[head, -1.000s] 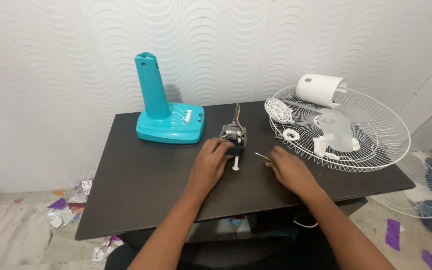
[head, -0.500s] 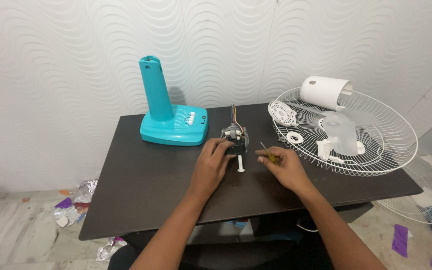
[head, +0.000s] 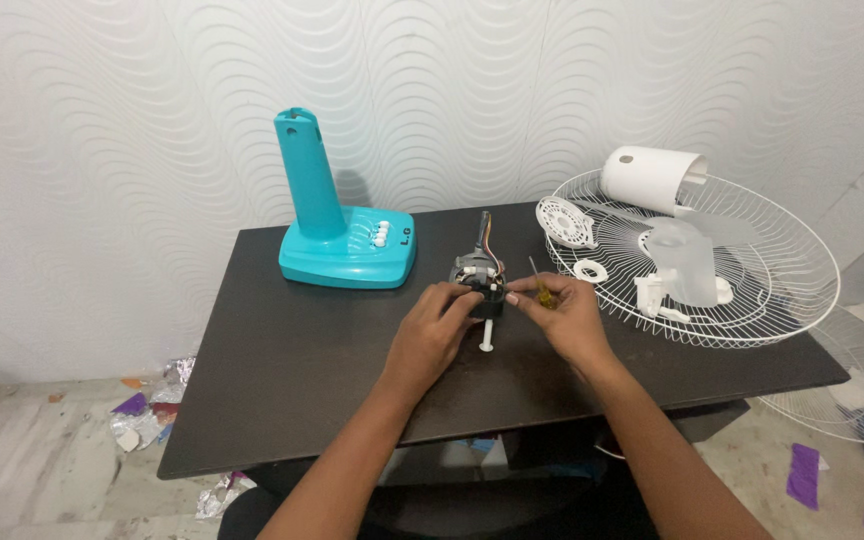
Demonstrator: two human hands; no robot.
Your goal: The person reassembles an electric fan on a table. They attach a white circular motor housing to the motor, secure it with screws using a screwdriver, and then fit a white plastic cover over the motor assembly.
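Observation:
A small dark fan motor (head: 479,276) with coloured wires and a white shaft (head: 488,337) lies mid-table. My left hand (head: 430,335) grips its near left side. My right hand (head: 564,312) holds a small yellow-handled screwdriver (head: 542,287) just right of the motor, its thin metal end pointing up and away.
A teal fan base (head: 344,238) with white buttons stands at the back left of the dark table (head: 282,380). A white wire fan guard (head: 752,270) at the right holds a white motor cover (head: 651,178), a clear blade hub (head: 690,262) and small white parts. Foil scraps (head: 142,415) litter the floor.
My right hand picked the screwdriver up off the table and brought it left to the motor. My left hand stayed on the motor.

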